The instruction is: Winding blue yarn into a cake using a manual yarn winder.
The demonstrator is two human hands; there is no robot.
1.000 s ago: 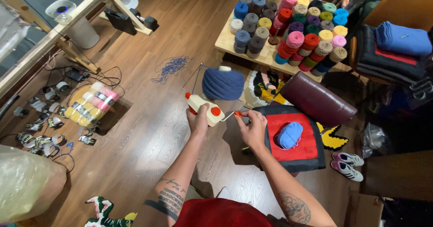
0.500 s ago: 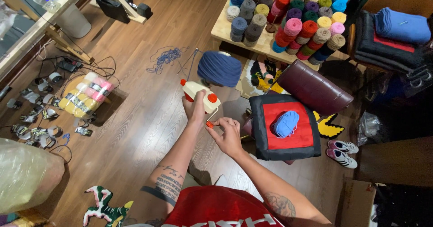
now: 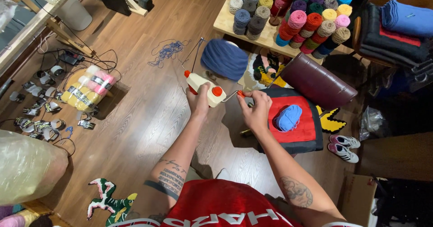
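Note:
My left hand [image 3: 199, 104] grips the cream body of a yarn winder [image 3: 204, 87] with orange knobs, held over the wooden floor. My right hand [image 3: 255, 108] pinches the orange knob of its crank handle [image 3: 241, 93]. On the winder's far side a dark blue cake of yarn [image 3: 224, 58] looks blurred. A thin metal guide arm [image 3: 195, 53] sticks up beside it. A light blue ball of yarn [image 3: 288, 117] lies on a red and black tufted rug [image 3: 293, 121] just right of my right hand.
A low table [image 3: 225, 24] holds several cones of coloured yarn. A maroon bolster [image 3: 317, 83], folded cloths [image 3: 397, 30], white sneakers [image 3: 344, 145], packed yarn skeins [image 3: 88, 88], tape rolls, cables and loose blue thread [image 3: 166, 52] lie around.
My right hand has gone round with the crank, from right of the winder, down toward me, then back up by its knob. The view has shifted closer to the winder.

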